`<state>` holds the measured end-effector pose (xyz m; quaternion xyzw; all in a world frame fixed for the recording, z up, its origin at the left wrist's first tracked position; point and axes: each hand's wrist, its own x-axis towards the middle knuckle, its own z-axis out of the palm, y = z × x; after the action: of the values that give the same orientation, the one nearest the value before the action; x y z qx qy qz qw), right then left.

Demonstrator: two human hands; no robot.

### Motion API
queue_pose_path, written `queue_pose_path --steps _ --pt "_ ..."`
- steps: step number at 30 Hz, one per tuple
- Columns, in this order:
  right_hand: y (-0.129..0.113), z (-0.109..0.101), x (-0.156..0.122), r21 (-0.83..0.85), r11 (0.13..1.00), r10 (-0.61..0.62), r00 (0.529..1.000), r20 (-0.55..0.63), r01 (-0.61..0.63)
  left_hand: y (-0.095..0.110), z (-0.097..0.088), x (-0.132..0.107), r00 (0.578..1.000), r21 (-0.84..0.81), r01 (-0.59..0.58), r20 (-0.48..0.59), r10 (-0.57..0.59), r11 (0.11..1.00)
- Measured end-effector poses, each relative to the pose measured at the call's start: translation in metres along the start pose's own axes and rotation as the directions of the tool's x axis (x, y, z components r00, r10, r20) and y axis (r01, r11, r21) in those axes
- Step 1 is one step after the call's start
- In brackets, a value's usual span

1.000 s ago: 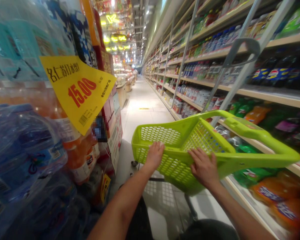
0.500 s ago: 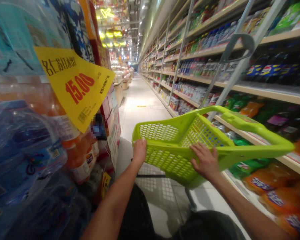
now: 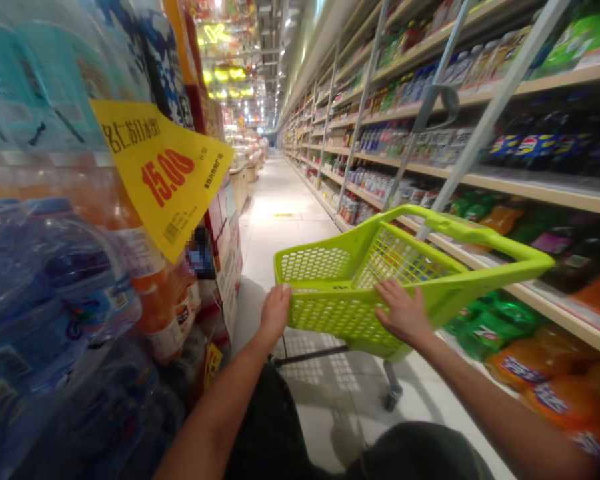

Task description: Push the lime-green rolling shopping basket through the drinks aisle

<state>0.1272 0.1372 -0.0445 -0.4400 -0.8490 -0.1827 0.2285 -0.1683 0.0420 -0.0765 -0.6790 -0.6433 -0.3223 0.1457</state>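
Note:
A lime-green plastic shopping basket [image 3: 340, 280] sits on a wheeled cart frame in the supermarket aisle ahead of me. My left hand [image 3: 275, 312] grips the basket's near left corner, fingers curled over the rim. My right hand [image 3: 403, 312] lies flat against the basket's near side wall, fingers spread. The basket looks empty inside. Its green handle [image 3: 480, 233] reaches out to the right, and two grey metal handle bars [image 3: 485, 117] rise steeply beyond it.
Shrink-wrapped drink bottles [image 3: 55, 300] are stacked close on the left, with a yellow 15.00 price sign [image 3: 165, 180]. Shelves of soft drinks [image 3: 530, 153] line the right. The tiled aisle floor [image 3: 285, 200] runs straight ahead. A cart wheel [image 3: 391, 399] rests near my knees.
The basket has swung a little to the right and away from me. My left hand slid from the middle of the near rim to its left corner.

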Motion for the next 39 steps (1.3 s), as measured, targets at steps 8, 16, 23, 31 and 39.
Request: queue_pose_path --steps 8,16,23,31,39 --pt "-0.067 0.022 0.017 0.218 0.969 0.102 0.992 0.073 -0.116 0.03 -0.001 0.004 0.987 0.116 -0.033 0.162 0.014 0.993" --pt "-0.026 0.032 -0.012 0.465 0.885 0.052 0.993 -0.104 0.003 0.032 -0.007 -0.014 0.968 -0.084 -0.2 0.14 0.21 0.976" --pt "-0.006 0.027 -0.03 0.545 0.838 0.099 0.982 -0.159 0.003 0.068 0.003 0.006 0.884 -0.263 -0.37 0.195 0.425 0.891" --pt "0.022 0.025 -0.029 0.514 0.858 0.051 0.992 -0.117 0.016 0.054 -0.016 0.012 0.753 -0.276 -0.5 0.329 0.569 0.821" --pt "-0.008 0.022 -0.022 0.326 0.944 0.069 0.996 -0.047 -0.05 0.036 -0.004 0.004 0.929 -0.143 -0.194 0.292 0.229 0.97"
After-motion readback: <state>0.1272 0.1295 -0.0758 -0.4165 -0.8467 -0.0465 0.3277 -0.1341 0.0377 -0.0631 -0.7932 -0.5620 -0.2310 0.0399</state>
